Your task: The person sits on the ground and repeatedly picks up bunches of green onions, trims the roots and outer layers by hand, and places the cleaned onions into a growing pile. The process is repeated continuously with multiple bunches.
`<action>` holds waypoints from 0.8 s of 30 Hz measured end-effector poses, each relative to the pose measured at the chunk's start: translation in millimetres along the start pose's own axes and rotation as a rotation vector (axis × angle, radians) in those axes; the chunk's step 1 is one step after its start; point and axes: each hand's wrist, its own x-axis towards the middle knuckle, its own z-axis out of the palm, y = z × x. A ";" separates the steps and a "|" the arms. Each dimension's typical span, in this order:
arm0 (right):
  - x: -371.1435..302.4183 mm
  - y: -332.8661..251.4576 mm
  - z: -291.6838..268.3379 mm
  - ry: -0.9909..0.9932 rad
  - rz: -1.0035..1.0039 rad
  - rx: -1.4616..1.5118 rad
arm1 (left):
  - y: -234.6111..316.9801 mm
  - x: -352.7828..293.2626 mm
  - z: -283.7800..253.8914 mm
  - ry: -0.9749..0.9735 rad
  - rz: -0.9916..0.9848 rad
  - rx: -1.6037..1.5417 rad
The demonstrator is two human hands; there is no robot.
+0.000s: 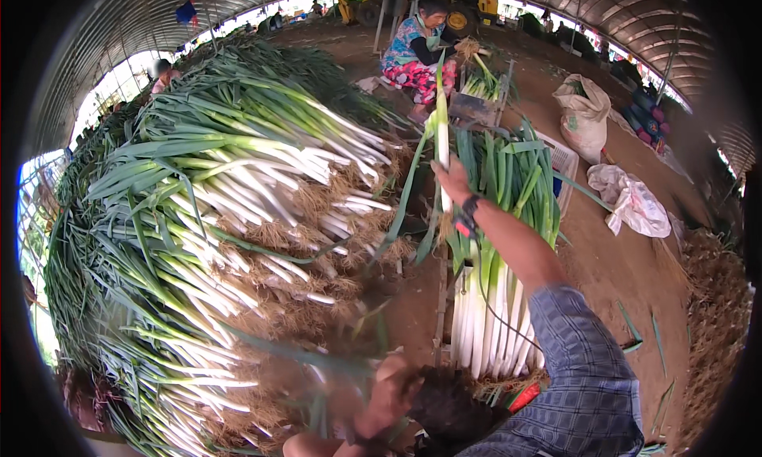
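My right hand (pixel 452 182) reaches forward, closed around the lower white shaft of a leek (pixel 442 136). The leek stands nearly upright, leaves pointing up, with brown roots below my fist. A dark band with a thin black cord sits on my right wrist. Beneath that arm is a bundle of leeks (pixel 484 330), laid side by side with white ends toward me. My left hand (pixel 390 389) is low in the middle, smeared by motion, so its fingers cannot be made out. A blurred green leaf (pixel 305 350) lies near it. The root ends of a big leek heap (pixel 262 195) are to its left.
A person (pixel 425 52) sits ahead handling leeks beside a low stand (pixel 474 108). At right are an upright woven sack (pixel 583 116) and a crumpled white sack (pixel 629 197). Leaf scraps (pixel 631 330) litter the brown ground. Yellow machinery (pixel 474 1) stands far back.
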 end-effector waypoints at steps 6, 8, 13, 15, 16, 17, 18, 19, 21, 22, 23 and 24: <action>-50.3 -34.2 64.9 -0.095 -0.112 -0.050 | 28.6 -7.8 -21.4 -0.194 -0.352 0.094; -132.4 -39.4 79.3 -0.314 -0.160 0.132 | 26.3 -10.9 -20.2 -0.192 -0.301 0.123; -321.5 -66.4 59.6 -0.818 0.019 0.440 | 16.6 -3.4 -25.0 -0.229 -0.205 0.189; -330.1 -69.2 56.4 -0.868 -0.079 0.413 | 16.9 -0.3 -25.1 -0.201 -0.175 0.216; -323.6 -67.1 49.0 -0.843 0.079 0.468 | 19.1 1.6 -22.2 -0.216 -0.195 0.198; -305.0 -63.2 43.6 -0.815 0.232 0.522 | 21.2 2.7 -19.3 -0.228 -0.216 0.182; -282.4 -59.8 38.6 -0.784 0.384 0.576 | 22.5 4.2 -16.5 -0.236 -0.238 0.167; -257.7 -65.2 34.3 -0.717 0.414 0.534 | 23.4 2.8 -16.4 -0.230 -0.244 0.176; -198.5 -63.3 28.6 -0.547 0.528 0.442 | 25.9 4.0 -14.7 -0.212 -0.243 0.191; -171.2 -55.7 27.7 -0.464 0.573 0.456 | 27.2 2.9 -13.8 -0.197 -0.205 0.197; -148.4 -53.3 28.4 -0.391 0.612 0.474 | 27.8 -0.3 -15.7 -0.173 -0.172 0.210; -131.8 -59.6 32.6 -0.393 0.713 0.518 | 26.3 -3.5 -22.4 -0.135 -0.146 0.238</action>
